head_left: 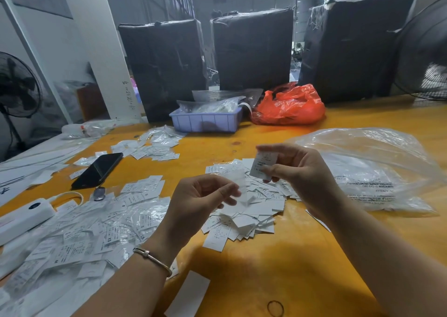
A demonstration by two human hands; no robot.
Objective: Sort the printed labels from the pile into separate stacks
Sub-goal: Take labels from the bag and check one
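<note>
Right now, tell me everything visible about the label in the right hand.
The printed label is a small white paper rectangle with dark print too blurred to read. The right hand pinches it between thumb and fingers, holding it roughly upright above the label pile, clear of the table. Fingers hide its lower edge.
</note>
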